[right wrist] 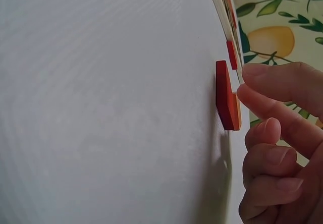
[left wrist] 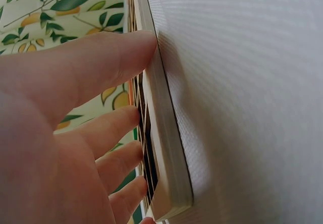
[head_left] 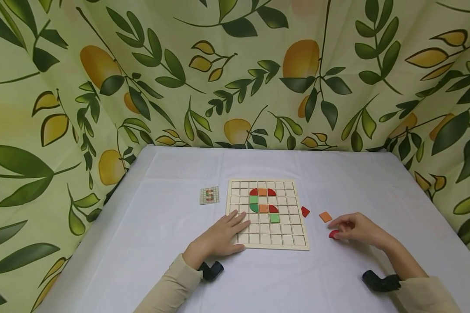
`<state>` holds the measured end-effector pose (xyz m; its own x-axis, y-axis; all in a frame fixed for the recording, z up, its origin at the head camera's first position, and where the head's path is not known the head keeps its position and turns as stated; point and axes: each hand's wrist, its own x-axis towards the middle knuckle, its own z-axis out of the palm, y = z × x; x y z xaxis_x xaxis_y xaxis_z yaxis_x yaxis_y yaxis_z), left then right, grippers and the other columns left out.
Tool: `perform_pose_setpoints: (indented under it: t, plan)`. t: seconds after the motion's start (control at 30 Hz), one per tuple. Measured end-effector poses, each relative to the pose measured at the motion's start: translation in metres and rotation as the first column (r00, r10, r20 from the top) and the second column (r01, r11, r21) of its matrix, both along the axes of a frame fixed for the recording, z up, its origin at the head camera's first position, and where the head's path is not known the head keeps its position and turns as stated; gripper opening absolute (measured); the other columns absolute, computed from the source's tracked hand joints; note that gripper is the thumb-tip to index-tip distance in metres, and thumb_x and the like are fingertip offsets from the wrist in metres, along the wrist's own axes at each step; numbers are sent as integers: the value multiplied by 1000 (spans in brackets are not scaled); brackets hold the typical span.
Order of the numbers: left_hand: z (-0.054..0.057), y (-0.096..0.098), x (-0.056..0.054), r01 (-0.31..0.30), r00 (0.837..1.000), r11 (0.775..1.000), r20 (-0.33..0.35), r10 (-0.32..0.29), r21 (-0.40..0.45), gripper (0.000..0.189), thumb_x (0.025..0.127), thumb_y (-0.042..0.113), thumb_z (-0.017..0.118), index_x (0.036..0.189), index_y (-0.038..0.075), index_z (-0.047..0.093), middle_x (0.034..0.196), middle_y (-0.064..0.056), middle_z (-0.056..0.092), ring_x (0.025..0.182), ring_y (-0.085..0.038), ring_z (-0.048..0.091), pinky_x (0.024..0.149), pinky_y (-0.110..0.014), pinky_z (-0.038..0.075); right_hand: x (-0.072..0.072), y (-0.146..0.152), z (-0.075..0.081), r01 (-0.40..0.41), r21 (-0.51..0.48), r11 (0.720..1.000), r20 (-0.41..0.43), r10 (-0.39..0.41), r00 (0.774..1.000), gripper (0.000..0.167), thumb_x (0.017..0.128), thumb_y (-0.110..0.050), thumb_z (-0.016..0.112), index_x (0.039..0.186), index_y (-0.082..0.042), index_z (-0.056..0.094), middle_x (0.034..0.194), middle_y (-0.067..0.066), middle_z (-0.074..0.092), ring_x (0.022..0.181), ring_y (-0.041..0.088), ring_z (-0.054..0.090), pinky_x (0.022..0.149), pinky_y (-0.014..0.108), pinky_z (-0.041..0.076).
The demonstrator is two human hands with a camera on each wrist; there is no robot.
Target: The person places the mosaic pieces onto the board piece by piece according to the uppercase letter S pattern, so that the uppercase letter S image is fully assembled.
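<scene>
A wooden grid board (head_left: 272, 239) lies on the table with red, orange and green pieces set in some squares. My left hand (head_left: 223, 234) rests on its lower left corner, fingers spread over the squares. In the left wrist view the thumb (left wrist: 116, 55) lies along the board's edge (left wrist: 169, 148). My right hand (head_left: 360, 230) hovers over a red rounded piece (head_left: 334, 234) on the cloth. The right wrist view shows thumb and index finger beside that red piece (right wrist: 225, 95), with a small gap; the other fingers are curled. An orange square (head_left: 325, 216) lies just beyond.
Another red piece (head_left: 305, 211) lies by the board's right edge. Left of the board is a small pattern card (head_left: 209, 195) showing a coloured figure on a grid. White cloth (head_left: 172, 174) covers the table, and a leaf-printed curtain (head_left: 235, 87) hangs behind.
</scene>
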<state>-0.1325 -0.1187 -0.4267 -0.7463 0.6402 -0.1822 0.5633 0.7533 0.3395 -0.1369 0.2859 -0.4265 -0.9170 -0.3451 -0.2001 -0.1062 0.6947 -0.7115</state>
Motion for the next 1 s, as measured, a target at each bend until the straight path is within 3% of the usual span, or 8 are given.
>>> perform_pose_setpoints:
  t: [0.47, 0.67, 0.87, 1.0]
  plan:
    - [0, 1, 0, -4, 1000, 1000, -6, 4, -6, 65, 92, 36, 61, 150, 17, 36, 161, -6, 27, 152, -30, 19, 124, -47, 24, 2, 5, -2, -40, -26, 999, 40, 41, 998, 28, 77, -5, 74, 103, 6, 70, 70, -5, 45, 61, 0, 39, 50, 17, 33]
    - [-1, 1, 0, -4, 1000, 1000, -5, 4, -3, 66, 92, 36, 61, 150, 18, 36, 162, -6, 27, 153, -30, 18, 124, -47, 24, 2, 2, -2, 11, 32, 999, 4, -11, 1000, 25, 77, -9, 76, 99, 2, 71, 71, -1, 48, 62, 2, 39, 51, 17, 34]
    - [-2, 0, -1, -3, 1000, 1000, -6, 3, -8, 65, 92, 36, 61, 150, 18, 36, 162, -6, 27, 152, -30, 19, 124, -47, 23, 0, -3, -5, 80, 105, 991, -70, -73, 995, 20, 75, -17, 80, 85, -3, 69, 66, -3, 46, 62, 2, 39, 52, 18, 32]
    - [-2, 0, -1, -2, 1000, 1000, -4, 2, -5, 66, 92, 36, 61, 150, 18, 36, 162, -6, 27, 153, -30, 18, 125, -47, 23, -1, -5, -6, 110, 142, 984, -75, -101, 992, 26, 74, -25, 82, 78, -6, 64, 66, -3, 46, 63, 3, 39, 53, 18, 31]
